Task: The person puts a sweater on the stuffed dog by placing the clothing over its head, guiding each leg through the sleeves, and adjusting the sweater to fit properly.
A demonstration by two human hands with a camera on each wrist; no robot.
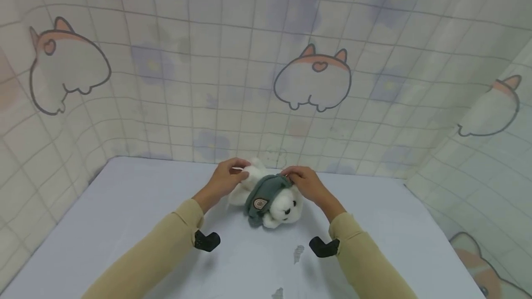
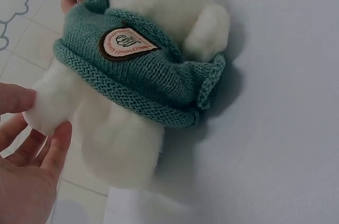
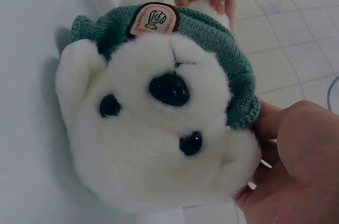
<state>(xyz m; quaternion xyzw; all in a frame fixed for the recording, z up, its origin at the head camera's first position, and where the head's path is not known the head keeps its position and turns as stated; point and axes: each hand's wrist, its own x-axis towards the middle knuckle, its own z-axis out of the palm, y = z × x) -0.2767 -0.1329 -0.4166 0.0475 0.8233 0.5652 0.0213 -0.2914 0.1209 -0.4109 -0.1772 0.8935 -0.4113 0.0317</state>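
Note:
A white plush bear (image 1: 287, 206) in a green knitted sweater (image 1: 270, 193) lies on its side near the table's back edge, head toward the right. An oval-to-pointed patch (image 2: 127, 44) sits on the sweater's front. With thumb and fingers, my left hand (image 1: 224, 179) pinches one of the bear's legs (image 2: 47, 99). My right hand (image 1: 309, 186) grips the upper side of the bear by the sweater's edge, near the ear (image 3: 238, 160); its fingertips are partly hidden behind the plush. Black eyes and a black nose (image 3: 169, 89) face the right wrist camera.
The white table (image 1: 145, 206) meets a fabric backdrop (image 1: 232, 59) with a grid and cartoon animal prints, which rises behind and at both sides. Two grey marks (image 1: 298, 254) show on the table's front part. Dark straps (image 1: 207, 241) are at the wrists.

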